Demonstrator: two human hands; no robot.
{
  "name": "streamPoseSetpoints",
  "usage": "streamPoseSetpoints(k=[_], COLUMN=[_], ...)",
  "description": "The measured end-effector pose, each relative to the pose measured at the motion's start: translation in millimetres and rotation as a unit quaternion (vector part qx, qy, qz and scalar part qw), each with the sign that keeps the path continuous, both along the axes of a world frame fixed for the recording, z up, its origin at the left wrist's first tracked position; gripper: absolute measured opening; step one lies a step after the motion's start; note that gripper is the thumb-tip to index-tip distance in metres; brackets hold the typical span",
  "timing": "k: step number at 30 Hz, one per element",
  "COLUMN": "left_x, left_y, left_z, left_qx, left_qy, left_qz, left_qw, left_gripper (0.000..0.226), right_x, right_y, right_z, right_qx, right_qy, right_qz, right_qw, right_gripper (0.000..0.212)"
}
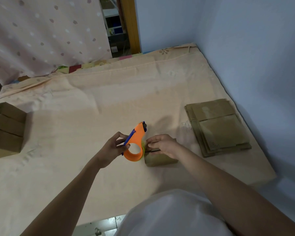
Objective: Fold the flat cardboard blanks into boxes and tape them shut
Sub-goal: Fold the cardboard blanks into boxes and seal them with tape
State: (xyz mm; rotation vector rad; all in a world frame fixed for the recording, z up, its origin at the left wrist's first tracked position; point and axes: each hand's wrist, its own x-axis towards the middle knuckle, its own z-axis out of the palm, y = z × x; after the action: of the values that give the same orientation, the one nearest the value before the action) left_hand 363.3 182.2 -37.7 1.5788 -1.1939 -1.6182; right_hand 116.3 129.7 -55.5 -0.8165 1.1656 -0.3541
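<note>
A small folded cardboard box (pixel 160 160) sits on the mattress in front of me. My right hand (pixel 163 145) rests on its top, fingers curled over the flaps and pinching the tape end beside the dispenser. My left hand (pixel 113 150) grips an orange tape dispenser (pixel 136 140) with a blue blade guard, held upright against the box's left edge. A stack of flat cardboard blanks (pixel 218 128) lies to the right, near the wall.
Several finished brown boxes (pixel 6 128) are stacked at the left edge. The peach mattress (pixel 92 103) spreads ahead; a blue wall (pixel 254 57) bounds the right side and a dotted curtain (pixel 41 34) hangs at the back left.
</note>
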Motion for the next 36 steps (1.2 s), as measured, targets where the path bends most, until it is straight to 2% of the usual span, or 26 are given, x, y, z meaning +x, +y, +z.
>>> streamPoseSetpoints(k=[5,9,16,21,36], left_x=[2.4,5.1,6.0,4.9,-2.0], left_y=[-4.4,-5.4,-7.4,-10.3,-12.9], left_z=[0.4,0.2,2.7,4.0,18.4], left_qx=[0.040,0.055,0.092,0.102,0.068], left_qy=[0.027,0.029,0.052,0.025,-0.022], left_qz=[0.021,0.016,0.013,0.001,0.001], left_qw=[0.999,0.998,0.994,0.994,0.997], left_gripper=[0.037,0.033,0.038,0.027,0.032], right_x=[3.3,6.9,9.7,11.6,3.8], right_y=[-5.1,-9.3,-11.0,-11.6,-25.7], right_z=[-1.2,-2.9,-7.1,-3.3,14.0], right_qx=[-0.006,-0.013,-0.027,-0.028,0.057], right_qy=[0.004,0.026,0.085,0.096,0.057], right_qz=[0.000,0.018,0.023,0.035,0.129], right_qw=[1.000,0.999,0.996,0.994,0.988], right_gripper=[0.020,0.022,0.019,0.016,0.023])
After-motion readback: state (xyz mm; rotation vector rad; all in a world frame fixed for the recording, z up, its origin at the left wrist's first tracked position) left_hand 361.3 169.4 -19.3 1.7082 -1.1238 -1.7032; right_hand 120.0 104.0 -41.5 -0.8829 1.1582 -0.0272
